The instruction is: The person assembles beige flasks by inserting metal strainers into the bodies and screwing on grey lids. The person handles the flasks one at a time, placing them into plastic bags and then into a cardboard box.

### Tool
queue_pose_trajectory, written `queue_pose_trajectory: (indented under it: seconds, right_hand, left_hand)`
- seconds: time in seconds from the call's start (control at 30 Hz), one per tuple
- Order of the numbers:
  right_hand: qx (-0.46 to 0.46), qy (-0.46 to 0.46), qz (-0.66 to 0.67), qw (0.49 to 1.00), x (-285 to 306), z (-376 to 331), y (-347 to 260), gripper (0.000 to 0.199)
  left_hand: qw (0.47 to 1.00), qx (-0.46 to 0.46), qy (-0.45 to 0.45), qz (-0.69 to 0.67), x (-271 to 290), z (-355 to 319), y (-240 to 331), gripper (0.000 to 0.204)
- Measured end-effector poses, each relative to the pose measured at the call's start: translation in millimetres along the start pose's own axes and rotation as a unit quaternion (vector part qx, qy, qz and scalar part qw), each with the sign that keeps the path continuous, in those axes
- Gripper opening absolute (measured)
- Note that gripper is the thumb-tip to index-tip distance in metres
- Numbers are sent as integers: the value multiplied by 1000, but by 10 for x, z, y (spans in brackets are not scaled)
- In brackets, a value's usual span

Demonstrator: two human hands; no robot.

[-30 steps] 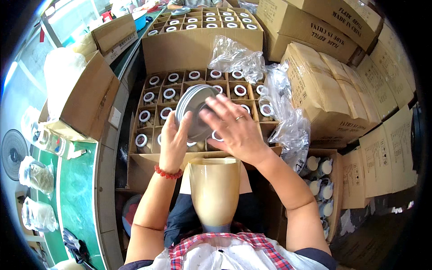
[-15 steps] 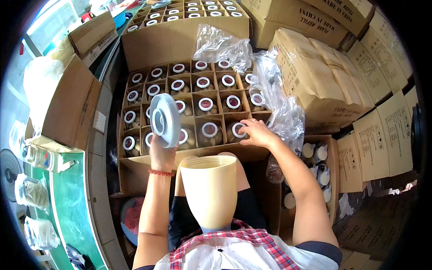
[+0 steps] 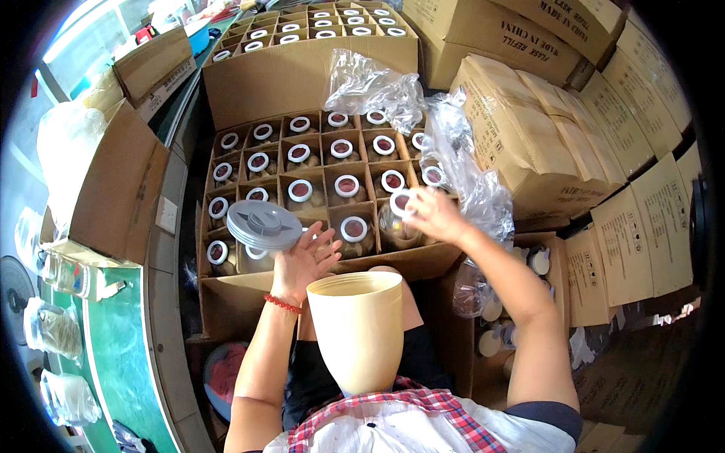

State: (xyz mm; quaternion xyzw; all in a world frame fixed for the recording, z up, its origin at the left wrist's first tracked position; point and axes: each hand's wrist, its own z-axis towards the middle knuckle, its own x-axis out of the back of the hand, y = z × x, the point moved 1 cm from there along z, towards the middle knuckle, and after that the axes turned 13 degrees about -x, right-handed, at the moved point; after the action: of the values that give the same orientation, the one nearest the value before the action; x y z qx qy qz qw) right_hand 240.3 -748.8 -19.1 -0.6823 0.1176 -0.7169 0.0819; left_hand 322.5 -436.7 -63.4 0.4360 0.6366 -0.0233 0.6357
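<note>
With my right hand I grip the white-ringed neck of a clear glass flask liner, raised a little in the near right cell of the divided carton. My left hand is palm up with several fingers spread; a round grey plastic lid-like piece rests tilted against its thumb side, over the near left cells. The thumb's hold is hidden behind it. A cream plastic flask body stands between my thighs, its wide threaded mouth facing up.
Glass liners fill other cells, and a second full carton stands behind. Crumpled clear plastic hangs over the right edge. A wrapped carton stack stands at right, a carton of lidded pieces below it. The green table runs along the left.
My right hand has closed on the liner's neck and lifted it slightly. The grey piece has tipped from upright to nearly flat, and my left palm has turned up with its fingers spread.
</note>
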Motion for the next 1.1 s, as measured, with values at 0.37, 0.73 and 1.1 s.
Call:
queue_pose_trajectory:
  seconds: [0.37, 0.73, 1.1]
  right_hand:
    - [354, 223, -180, 890, 1098, -241, -1572, 13]
    - [-187, -136, 489, 841, 318, 582, -886, 60]
    - [-73, -367, 462, 804, 237, 359, -958, 64]
  left_hand:
    - [994, -22, -102, -39, -652, 280, 102, 65]
    - [996, -37, -69, -52, -480, 230, 111, 54]
    - [959, -154, -73, 225, -42, -95, 143, 64]
